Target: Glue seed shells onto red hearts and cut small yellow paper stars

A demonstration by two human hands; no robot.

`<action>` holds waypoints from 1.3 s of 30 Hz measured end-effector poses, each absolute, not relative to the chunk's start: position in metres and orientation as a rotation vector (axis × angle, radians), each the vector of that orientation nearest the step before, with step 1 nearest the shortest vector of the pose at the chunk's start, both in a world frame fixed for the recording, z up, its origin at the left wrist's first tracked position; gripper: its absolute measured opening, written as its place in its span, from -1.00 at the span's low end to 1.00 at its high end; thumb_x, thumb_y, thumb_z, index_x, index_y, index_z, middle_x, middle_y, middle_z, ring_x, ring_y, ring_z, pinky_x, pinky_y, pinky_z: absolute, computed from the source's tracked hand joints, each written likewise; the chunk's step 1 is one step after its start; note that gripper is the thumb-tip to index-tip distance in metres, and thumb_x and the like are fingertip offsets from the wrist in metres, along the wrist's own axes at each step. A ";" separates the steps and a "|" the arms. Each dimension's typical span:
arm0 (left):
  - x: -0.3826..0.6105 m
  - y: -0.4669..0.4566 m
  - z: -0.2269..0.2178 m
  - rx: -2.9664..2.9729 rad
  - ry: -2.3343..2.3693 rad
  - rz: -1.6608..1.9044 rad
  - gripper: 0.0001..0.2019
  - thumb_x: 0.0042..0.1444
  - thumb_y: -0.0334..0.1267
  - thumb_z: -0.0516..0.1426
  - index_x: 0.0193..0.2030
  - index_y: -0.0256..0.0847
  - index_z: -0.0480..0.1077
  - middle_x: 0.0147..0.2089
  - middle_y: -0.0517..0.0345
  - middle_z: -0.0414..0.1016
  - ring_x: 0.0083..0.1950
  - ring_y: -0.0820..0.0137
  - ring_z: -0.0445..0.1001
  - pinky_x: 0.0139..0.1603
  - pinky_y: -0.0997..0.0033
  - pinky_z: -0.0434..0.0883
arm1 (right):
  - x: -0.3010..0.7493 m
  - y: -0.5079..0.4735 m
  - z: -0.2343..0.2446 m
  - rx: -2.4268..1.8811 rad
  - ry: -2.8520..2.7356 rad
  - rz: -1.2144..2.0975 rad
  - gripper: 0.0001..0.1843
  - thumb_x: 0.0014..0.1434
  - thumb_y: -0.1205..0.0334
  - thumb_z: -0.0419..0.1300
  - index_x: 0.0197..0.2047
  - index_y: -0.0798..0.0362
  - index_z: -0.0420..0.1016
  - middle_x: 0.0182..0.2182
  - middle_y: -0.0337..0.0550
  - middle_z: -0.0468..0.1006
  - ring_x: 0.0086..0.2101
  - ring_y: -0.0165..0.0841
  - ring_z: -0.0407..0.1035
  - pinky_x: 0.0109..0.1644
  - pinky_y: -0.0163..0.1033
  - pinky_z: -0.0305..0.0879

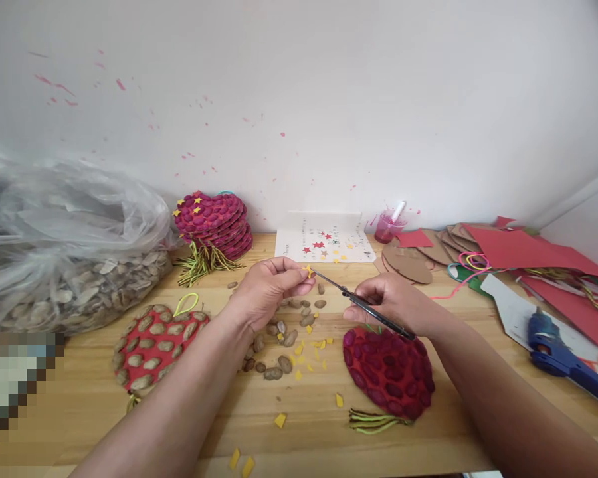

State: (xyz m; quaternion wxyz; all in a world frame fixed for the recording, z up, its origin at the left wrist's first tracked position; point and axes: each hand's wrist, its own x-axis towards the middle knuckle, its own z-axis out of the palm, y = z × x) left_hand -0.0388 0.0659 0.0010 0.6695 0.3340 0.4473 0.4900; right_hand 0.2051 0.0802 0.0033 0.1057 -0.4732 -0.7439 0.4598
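Between the thumb and fingers of my left hand [279, 285] is a small yellow paper star [309, 271]. My right hand [391, 302] grips dark scissors [373, 312], whose blade tips reach up to the star. Yellow paper scraps [299, 358] and loose peanuts [274, 372] lie on the table below my hands. Under the right hand rests a red heart covered in purple-painted shells [389, 372], with a yarn tassel. A red heart with unpainted peanuts [154, 345] lies left of my left forearm, partly hidden by it.
A clear plastic bag of peanuts [80, 285] stands at left. Stacked purple hearts [219, 222] lean near the wall. A white sheet [289, 242] bears small stars at the back, beside a cup [389, 229] of purple paint. Cardboard pieces [408, 259], red paper [538, 249] and a blue glue gun [558, 362] lie right.
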 end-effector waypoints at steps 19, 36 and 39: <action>-0.041 0.066 0.002 0.800 0.965 1.087 -0.72 -0.21 -0.28 0.43 -0.50 -0.31 0.42 -0.43 0.03 0.57 -0.43 0.50 0.49 -0.35 0.52 0.40 | 0.204 0.079 0.006 -1.409 -2.218 1.321 -0.57 0.04 -0.10 0.31 -0.55 0.08 0.36 -0.62 -0.36 0.15 -0.56 -0.47 0.03 -0.51 -0.31 -0.10; -0.041 0.066 0.002 0.793 0.961 1.084 -0.72 -0.23 -0.28 0.44 -0.50 -0.32 0.43 -0.42 0.01 0.58 -0.43 0.51 0.50 -0.37 0.56 0.41 | 0.204 0.078 0.007 -1.416 -2.262 1.271 -0.54 0.07 -0.11 0.30 -0.55 0.08 0.33 -0.62 -0.36 0.16 -0.55 -0.48 0.03 -0.49 -0.30 -0.12; -0.041 0.066 0.003 0.785 0.964 1.082 -0.71 -0.25 -0.29 0.44 -0.50 -0.32 0.43 -0.42 0.01 0.59 -0.44 0.51 0.50 -0.38 0.57 0.41 | 0.204 0.078 0.007 -1.406 -2.267 1.259 -0.54 0.07 -0.11 0.30 -0.56 0.08 0.31 -0.61 -0.36 0.13 -0.55 -0.48 0.02 -0.49 -0.30 -0.13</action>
